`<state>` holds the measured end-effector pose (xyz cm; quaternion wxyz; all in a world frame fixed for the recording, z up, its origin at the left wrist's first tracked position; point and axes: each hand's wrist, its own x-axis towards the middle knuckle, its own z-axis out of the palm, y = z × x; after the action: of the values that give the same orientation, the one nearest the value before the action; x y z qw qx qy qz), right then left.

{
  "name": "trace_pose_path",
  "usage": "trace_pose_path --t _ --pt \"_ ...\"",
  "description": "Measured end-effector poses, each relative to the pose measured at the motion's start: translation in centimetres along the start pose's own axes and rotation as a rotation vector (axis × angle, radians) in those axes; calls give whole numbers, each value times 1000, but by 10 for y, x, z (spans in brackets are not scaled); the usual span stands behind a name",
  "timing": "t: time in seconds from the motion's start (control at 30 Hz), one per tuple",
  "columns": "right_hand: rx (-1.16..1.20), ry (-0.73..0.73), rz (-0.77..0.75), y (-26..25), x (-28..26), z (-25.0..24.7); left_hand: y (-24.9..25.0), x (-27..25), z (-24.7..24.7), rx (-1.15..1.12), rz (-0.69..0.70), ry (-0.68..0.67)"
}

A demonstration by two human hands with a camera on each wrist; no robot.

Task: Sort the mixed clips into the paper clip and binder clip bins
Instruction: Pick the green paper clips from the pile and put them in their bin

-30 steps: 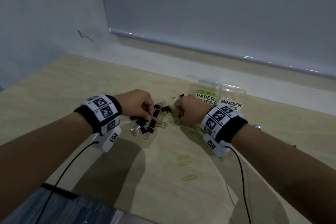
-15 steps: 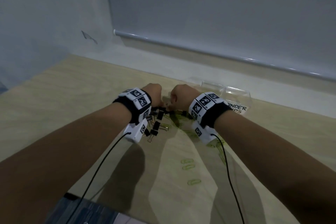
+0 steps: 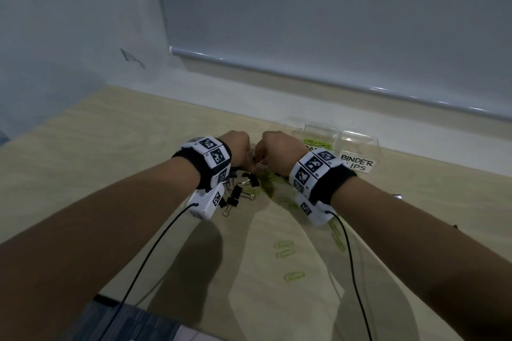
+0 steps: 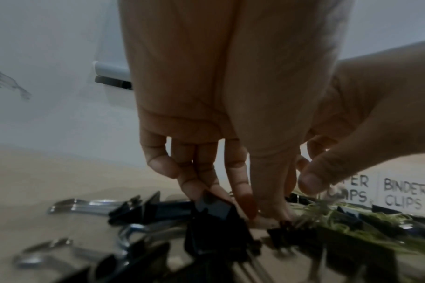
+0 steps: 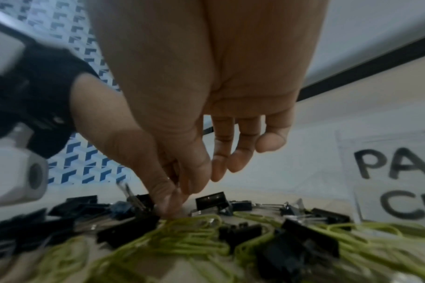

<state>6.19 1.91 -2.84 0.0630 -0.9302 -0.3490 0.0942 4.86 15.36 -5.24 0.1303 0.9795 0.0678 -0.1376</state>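
Left wrist view has the left hand (image 4: pixel 230 114) pointing down into the pile, thumb and fingertips (image 4: pixel 251 206) closing on something small at the table; which clip it pinches, or whether it grips yet, I cannot tell. Beside it the right hand (image 5: pixel 201 95) reaches down too, its thumb and forefinger meeting at the pile's edge, the other fingers hanging loose; what sits between them is hidden.

Under both hands lie black binder clips (image 5: pixel 212 202) tangled with green paper clips (image 5: pixel 194 224) on the wooden table (image 3: pixel 110 147), a few green strays (image 3: pixel 284 249) nearer the person. Just beyond stand two clear bins: the paper clip bin (image 3: pixel 321 133), some green ones already inside, and the binder clip bin (image 3: pixel 357 147) to its right.

Binder clips look stiff and light, best taken by the black body or a wire handle. Paper clips are thin, lie flat and probably snag each other, so a fingernail under one loop should lift them
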Motion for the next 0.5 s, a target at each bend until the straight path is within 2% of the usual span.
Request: trace_pose_path --t 0.1,0.27,0.4,0.5 --pt "27 -5 -27 3 -7 3 -5 -10 0 -55 25 12" --pt "-4 -20 -15 5 -12 8 -4 -35 -4 -126 159 109" --pt "-44 -89 11 6 -14 12 6 -47 7 -112 208 31" --pt "-94 -103 -66 11 -24 10 4 -48 12 -104 227 75"
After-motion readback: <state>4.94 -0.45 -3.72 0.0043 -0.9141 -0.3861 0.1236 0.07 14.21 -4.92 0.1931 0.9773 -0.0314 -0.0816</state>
